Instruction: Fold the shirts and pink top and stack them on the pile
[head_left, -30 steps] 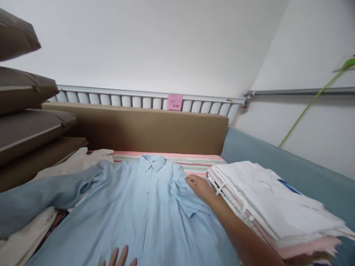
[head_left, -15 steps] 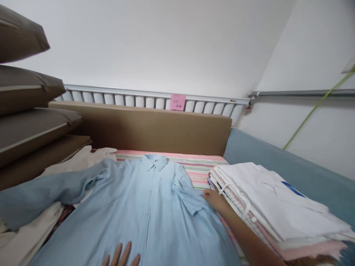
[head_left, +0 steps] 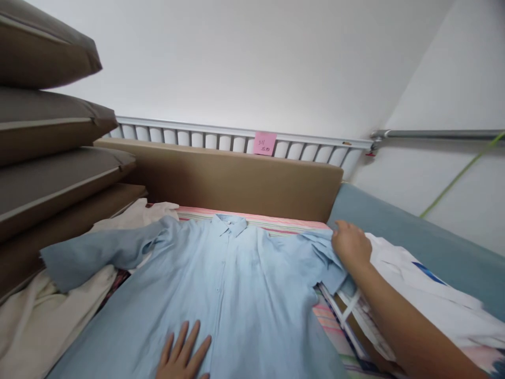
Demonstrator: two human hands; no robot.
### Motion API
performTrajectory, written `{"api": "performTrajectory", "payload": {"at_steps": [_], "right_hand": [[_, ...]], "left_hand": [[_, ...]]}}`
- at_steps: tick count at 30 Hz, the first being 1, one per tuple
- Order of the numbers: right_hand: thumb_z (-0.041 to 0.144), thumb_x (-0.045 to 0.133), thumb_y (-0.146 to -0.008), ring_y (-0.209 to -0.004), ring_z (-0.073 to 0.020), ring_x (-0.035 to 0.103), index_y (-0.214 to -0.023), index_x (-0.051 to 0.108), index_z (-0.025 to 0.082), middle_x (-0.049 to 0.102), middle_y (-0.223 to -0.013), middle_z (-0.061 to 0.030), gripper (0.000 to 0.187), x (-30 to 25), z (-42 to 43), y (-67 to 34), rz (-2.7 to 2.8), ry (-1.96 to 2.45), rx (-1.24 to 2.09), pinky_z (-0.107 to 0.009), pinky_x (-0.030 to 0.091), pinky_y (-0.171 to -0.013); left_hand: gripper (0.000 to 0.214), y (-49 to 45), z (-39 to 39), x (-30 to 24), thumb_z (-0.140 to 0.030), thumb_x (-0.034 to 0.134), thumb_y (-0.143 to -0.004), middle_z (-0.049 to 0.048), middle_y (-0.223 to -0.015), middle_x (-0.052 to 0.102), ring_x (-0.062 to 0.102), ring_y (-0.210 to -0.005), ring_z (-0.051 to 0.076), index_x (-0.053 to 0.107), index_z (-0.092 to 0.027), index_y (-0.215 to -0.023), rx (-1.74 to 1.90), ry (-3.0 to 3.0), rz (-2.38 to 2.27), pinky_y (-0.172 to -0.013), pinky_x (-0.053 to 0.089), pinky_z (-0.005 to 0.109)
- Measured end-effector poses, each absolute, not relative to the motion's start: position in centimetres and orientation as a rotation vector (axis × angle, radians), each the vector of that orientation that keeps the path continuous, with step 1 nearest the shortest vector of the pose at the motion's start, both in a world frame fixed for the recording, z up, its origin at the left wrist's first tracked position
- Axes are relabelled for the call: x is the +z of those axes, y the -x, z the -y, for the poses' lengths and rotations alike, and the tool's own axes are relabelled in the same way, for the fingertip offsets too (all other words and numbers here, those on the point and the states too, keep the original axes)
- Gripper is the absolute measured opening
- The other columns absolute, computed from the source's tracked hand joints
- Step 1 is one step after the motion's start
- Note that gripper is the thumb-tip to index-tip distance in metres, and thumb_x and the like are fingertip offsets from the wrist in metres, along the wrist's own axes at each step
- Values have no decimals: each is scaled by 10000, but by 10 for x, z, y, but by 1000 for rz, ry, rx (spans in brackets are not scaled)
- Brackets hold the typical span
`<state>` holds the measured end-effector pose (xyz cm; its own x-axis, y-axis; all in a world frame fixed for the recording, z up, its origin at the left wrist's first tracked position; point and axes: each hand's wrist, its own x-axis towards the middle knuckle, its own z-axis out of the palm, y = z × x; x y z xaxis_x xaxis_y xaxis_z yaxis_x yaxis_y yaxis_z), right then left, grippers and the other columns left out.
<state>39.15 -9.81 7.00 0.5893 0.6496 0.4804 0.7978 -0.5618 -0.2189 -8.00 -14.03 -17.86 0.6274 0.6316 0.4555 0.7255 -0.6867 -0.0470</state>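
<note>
A light blue button-up shirt (head_left: 244, 295) lies front up, its collar toward the back and its left-hand sleeve spread over other clothes. Flat on the front of the shirt rests my left hand (head_left: 183, 352), fingers spread. My right hand (head_left: 351, 245) is closed on the other sleeve, near the stack at the right, and holds it out to the side. That sleeve drapes over the edge of the folded stack (head_left: 418, 295), which has white cloth on top. Beneath the shirt shows a striped pink, white and green sheet (head_left: 331, 326).
Brown cushions (head_left: 59, 116) are piled at the left, beside crumpled cream clothes (head_left: 67, 310). A brown padded board (head_left: 236, 176) stands at the back before a white radiator (head_left: 205, 139) with a pink note (head_left: 264, 143). A blue padded side (head_left: 410, 231) borders the right.
My right hand has moved up and to the right, drawing the shirt's sleeve out over the folded stack. My left hand stays flat on the shirt. The view has shifted slightly left.
</note>
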Motion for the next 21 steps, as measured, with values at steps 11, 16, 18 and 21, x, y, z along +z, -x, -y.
{"api": "performTrajectory", "payload": {"at_steps": [11,16,18,21], "right_hand": [[428,425,-877,-1377,-251,251,-1360,434,239,360,-1462,-66,519,-102,101,-173,1888,1962,279,-466,199,-1124],[445,347,-883,-1371,-296,256,-1391,381,166,380,-1448,-100,580,-130,101,-236,1788,2293,107,-525,231,-1095],[451,293,-888,-1365,-291,271,-1397,362,125,397,-1438,-109,608,-131,92,-261,1769,2304,63,-482,271,-1092],[442,188,-898,-1361,-249,288,-1407,333,93,398,-1440,-90,633,-132,76,-283,1774,2221,67,-392,294,-1100]], "left_hand": [[433,77,134,-127,-502,448,-892,34,-1251,605,578,-1111,229,524,-321,-1277,-567,2907,1320,-912,485,349],[387,69,67,-85,-343,358,-953,93,-1238,605,548,-1157,183,539,-147,-1234,-827,2844,1662,-1017,421,318],[399,61,30,-83,-285,327,-959,118,-1282,570,518,-1198,185,489,-102,-1274,-790,2824,1652,-1034,401,320],[426,54,-23,-91,-185,244,-958,120,-1361,498,457,-1254,146,397,-89,-1344,-595,2766,1603,-1050,371,293]]}}
